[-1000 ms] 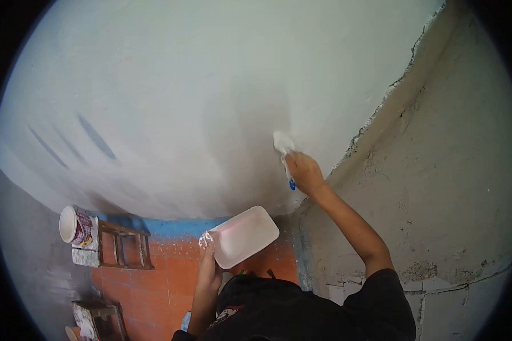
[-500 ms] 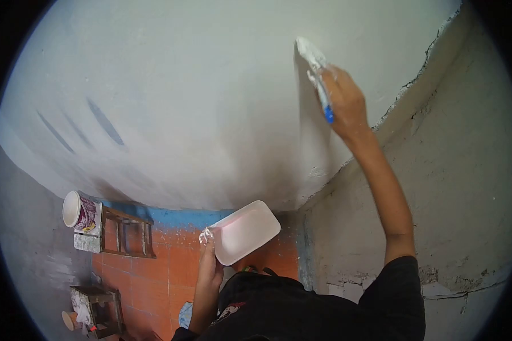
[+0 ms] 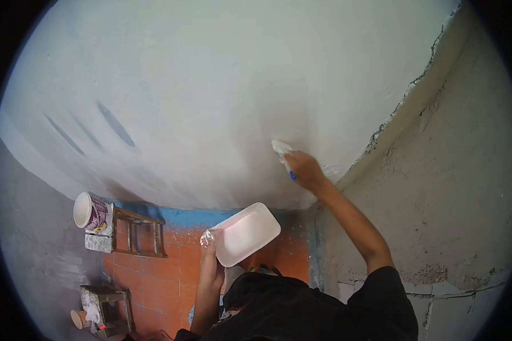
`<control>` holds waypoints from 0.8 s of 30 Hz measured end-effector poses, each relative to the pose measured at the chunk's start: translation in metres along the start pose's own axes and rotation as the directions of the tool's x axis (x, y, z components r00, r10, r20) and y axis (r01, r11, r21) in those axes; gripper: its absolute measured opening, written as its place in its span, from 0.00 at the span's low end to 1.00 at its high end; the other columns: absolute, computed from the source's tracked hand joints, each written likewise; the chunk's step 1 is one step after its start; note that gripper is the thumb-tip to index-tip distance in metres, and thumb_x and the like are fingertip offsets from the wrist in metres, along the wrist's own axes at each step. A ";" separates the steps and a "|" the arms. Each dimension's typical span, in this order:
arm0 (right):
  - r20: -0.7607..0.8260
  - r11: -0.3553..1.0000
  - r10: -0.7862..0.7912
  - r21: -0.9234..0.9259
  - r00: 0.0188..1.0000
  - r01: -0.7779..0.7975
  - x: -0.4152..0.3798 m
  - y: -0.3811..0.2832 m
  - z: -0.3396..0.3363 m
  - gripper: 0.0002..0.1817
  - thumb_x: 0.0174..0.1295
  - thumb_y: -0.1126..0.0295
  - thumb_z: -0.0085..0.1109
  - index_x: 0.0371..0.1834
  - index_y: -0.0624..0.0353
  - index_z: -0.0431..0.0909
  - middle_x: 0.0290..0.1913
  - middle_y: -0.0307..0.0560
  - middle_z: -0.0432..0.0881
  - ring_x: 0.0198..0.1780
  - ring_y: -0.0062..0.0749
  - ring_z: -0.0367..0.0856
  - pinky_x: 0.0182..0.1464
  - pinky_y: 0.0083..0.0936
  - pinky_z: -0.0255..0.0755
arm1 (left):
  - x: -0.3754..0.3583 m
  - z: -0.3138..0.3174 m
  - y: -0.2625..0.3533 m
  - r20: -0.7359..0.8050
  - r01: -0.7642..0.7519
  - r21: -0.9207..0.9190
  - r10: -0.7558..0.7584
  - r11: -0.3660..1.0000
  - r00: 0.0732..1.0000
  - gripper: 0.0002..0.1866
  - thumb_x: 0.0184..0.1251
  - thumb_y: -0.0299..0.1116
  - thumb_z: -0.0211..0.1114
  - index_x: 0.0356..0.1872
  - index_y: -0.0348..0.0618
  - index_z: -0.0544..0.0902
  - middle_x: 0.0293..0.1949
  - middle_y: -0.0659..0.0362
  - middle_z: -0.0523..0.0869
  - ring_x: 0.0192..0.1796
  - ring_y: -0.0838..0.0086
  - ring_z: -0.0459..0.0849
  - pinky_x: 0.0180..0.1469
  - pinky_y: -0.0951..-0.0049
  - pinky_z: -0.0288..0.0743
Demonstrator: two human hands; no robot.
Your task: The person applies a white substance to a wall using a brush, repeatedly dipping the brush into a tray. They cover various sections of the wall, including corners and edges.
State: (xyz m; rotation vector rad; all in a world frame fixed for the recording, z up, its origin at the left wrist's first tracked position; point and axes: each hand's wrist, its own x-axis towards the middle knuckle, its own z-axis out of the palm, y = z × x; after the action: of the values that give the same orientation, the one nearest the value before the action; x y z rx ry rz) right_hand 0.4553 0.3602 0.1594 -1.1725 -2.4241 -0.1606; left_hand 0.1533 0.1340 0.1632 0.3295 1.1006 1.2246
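Observation:
My right hand (image 3: 306,170) is closed round a brush (image 3: 283,150) with white, paint-covered bristles and a blue handle end. The brush is at the lower part of the pale wall (image 3: 182,113); whether its tip touches the wall I cannot tell. My left hand (image 3: 210,264) grips a shallow white tray (image 3: 247,234) by its left corner, low in front of my body. White paint covers my left fingertips at the tray's edge. The inside of the tray looks white with a pinkish tint.
A wooden ladder (image 3: 137,233) stands at the lower left beside a white and purple bucket (image 3: 91,211). Below it is a small stool (image 3: 111,298) with a cloth. A rough grey wall (image 3: 438,199) meets the pale one at right, above an orange tiled floor (image 3: 165,273).
My right hand has moved down and to the left with the brush, from high on the wall to its lower part. My left hand and the tray have hardly moved. The view has shifted slightly.

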 end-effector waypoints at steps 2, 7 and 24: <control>-0.090 0.999 -0.025 -0.035 0.996 0.022 0.025 0.020 -0.033 0.12 0.58 0.76 0.56 0.46 0.60 0.80 0.43 0.50 0.84 0.45 0.47 0.82 0.47 0.36 0.79 | -0.001 0.000 0.000 -0.005 -0.003 0.004 0.003 1.000 1.000 0.26 0.77 0.50 0.50 0.69 0.49 0.64 0.64 0.57 0.72 0.66 0.67 0.72 0.65 0.60 0.70; -0.455 0.968 -0.190 -0.233 0.870 0.089 0.104 0.001 -0.175 0.19 0.53 0.78 0.66 0.50 0.58 0.81 0.48 0.51 0.85 0.48 0.48 0.83 0.49 0.36 0.80 | 0.005 -0.008 -0.005 0.000 0.015 -0.036 -0.015 0.999 1.000 0.24 0.80 0.45 0.46 0.71 0.49 0.61 0.64 0.56 0.73 0.64 0.68 0.75 0.62 0.63 0.73; 0.023 0.999 0.036 0.020 0.999 -0.037 -0.053 0.007 -0.006 0.21 0.55 0.78 0.56 0.54 0.62 0.77 0.56 0.54 0.80 0.52 0.48 0.81 0.56 0.41 0.75 | 0.014 -0.016 0.002 0.062 -0.067 0.069 0.062 0.995 0.996 0.24 0.78 0.50 0.50 0.68 0.53 0.65 0.63 0.60 0.72 0.66 0.69 0.72 0.62 0.59 0.73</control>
State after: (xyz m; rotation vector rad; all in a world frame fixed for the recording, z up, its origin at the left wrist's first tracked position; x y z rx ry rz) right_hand 0.4920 0.3250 0.1408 -1.2151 -2.4169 -0.1116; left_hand 0.1380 0.1412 0.1500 0.4557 1.0907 1.2271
